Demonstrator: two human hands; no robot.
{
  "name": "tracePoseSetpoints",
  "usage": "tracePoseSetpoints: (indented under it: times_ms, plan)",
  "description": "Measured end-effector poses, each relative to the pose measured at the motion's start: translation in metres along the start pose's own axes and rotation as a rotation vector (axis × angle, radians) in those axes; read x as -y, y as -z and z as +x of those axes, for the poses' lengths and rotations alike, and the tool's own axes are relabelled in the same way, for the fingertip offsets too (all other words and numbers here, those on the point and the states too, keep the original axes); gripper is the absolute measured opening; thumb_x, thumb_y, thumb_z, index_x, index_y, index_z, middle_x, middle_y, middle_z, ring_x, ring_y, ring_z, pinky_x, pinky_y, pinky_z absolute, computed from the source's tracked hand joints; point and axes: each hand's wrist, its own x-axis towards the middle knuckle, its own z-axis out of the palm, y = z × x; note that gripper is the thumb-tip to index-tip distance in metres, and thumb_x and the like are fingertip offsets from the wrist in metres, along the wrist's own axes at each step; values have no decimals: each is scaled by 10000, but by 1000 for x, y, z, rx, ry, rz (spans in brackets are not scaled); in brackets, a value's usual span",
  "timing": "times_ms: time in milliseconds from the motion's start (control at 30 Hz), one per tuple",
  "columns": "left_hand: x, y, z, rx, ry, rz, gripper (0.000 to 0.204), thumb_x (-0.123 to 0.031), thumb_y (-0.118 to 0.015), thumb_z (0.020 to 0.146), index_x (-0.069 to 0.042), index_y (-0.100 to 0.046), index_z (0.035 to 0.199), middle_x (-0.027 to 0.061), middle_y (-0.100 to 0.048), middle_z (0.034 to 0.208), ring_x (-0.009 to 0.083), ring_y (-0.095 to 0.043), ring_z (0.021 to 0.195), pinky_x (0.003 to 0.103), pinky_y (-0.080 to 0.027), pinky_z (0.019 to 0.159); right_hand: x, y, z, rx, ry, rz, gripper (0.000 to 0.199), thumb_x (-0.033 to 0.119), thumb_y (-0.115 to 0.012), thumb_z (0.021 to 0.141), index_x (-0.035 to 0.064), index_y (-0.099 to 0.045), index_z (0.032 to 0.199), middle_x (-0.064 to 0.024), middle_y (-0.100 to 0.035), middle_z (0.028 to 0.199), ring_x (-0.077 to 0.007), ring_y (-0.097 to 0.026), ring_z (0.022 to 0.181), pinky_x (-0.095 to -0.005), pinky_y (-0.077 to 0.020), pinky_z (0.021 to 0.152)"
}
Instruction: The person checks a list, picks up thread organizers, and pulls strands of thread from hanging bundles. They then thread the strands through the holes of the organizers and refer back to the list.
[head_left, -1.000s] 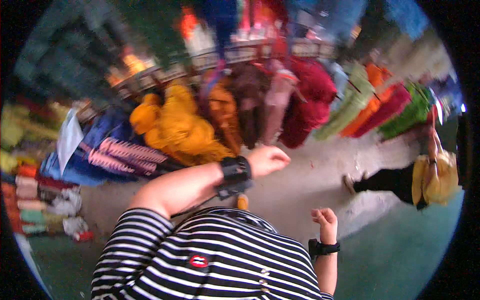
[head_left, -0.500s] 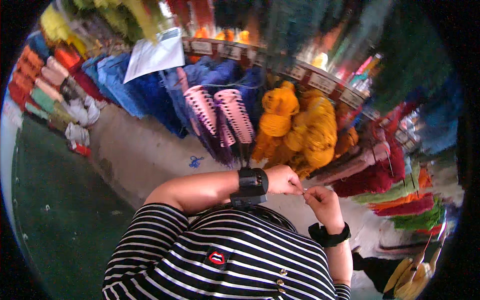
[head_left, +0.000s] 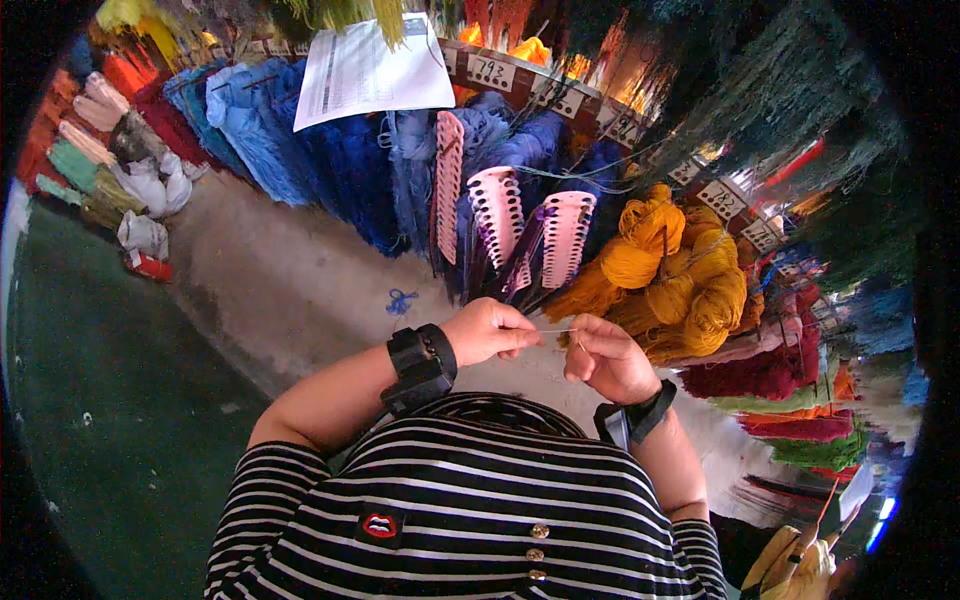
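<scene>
A thin pale thread [head_left: 556, 331] runs taut across the short gap between my two hands. My left hand [head_left: 487, 331] pinches one end of it, fingers closed together. On the other side my right hand [head_left: 612, 362] grips it between thumb and forefinger, with its other fingers curled. Just beyond my hands stand pink cards with rows of holes along their edges [head_left: 569, 238], dark purple strands hanging by them. Close to my right hand is a bundle of mustard-yellow yarn skeins [head_left: 700, 290].
Blue yarn hanks [head_left: 345, 170] hang on the far rack, with a printed paper sheet [head_left: 375, 75] over them. Red, green and orange hanks [head_left: 790, 400] lie at the right. A blue scrap of yarn [head_left: 401, 301] is on the grey floor [head_left: 270, 280]. Dark green strands [head_left: 760, 90] hang overhead.
My hands have drawn apart, and the thread between them now shows. My left hand has moved left and away from me. The view has shifted, so the rack sits farther right.
</scene>
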Motion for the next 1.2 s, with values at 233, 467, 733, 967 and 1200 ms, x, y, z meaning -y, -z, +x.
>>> tracePoseSetpoints:
  times_ms: [233,467,733,967,1200]
  plan:
    - [-1,36,-5,-187,-14,-127,239,-230,-637,928,-13,-725,974,7,-616,684,67,-536,610,224,-450,578,-1,-10,26,-205,-10,-549,145,171,-627,912,31,-644,945,36,-522,673,-63,-471,599,-224,-405,586]
    - [8,44,5,-292,-15,-189,240,-242,-622,936,-30,-730,973,-11,-605,685,62,-528,633,214,-441,590,11,0,23,-331,26,-642,118,157,-626,914,43,-649,932,18,-583,778,-73,-535,704,-228,-447,677]
    - [47,27,42,-535,-127,-107,175,-182,-683,877,-26,-696,957,33,-686,836,100,-606,750,253,-488,708,21,-5,22,161,369,-114,123,190,-595,941,68,-613,936,-27,-589,846,-137,-552,840,-270,-445,789]
    - [38,46,63,-943,-151,297,143,-134,-699,852,-20,-620,884,28,-619,747,108,-582,675,269,-476,618,23,29,-2,-140,256,-139,113,176,-624,923,64,-631,908,15,-557,715,-98,-506,653,-231,-390,610]
    - [1,23,68,-521,-28,-196,142,-177,-629,921,-81,-636,1025,24,-666,964,96,-617,898,235,-485,755,24,36,-2,-546,254,-350,173,165,-658,894,24,-696,987,49,-587,748,-50,-456,633,-199,-365,583]
